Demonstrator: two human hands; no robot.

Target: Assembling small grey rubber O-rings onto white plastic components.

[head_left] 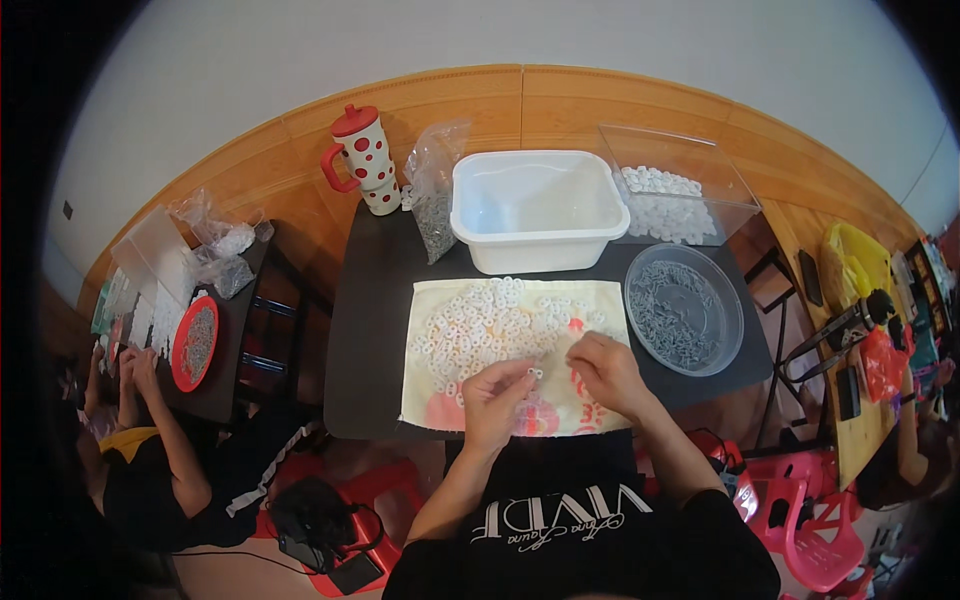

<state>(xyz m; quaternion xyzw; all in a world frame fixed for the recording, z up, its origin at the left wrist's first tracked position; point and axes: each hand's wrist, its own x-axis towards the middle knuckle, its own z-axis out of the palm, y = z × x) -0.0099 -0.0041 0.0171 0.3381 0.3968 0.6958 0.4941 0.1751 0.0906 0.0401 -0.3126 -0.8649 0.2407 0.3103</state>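
My left hand (497,402) pinches a small white plastic piece with holes (536,373) between thumb and fingertips. Just to its right, my right hand (607,375) is closed in a pinch; whatever its fingertips hold is too small to make out. Both hands are over a cream cloth (418,390) with pink and red print. Many similar white pieces (475,330) lie spread and heaped on it. Right of the cloth is a round clear tray (735,330) with small grey pieces (668,300) inside.
Behind the cloth stand a white basin (540,240), a clear bag of grey pieces (433,225) and a spotted tumbler (368,155). A clear box (735,185) of white pieces is at back right. Another person's hands (138,365) work at the left table near a red tray (183,350).
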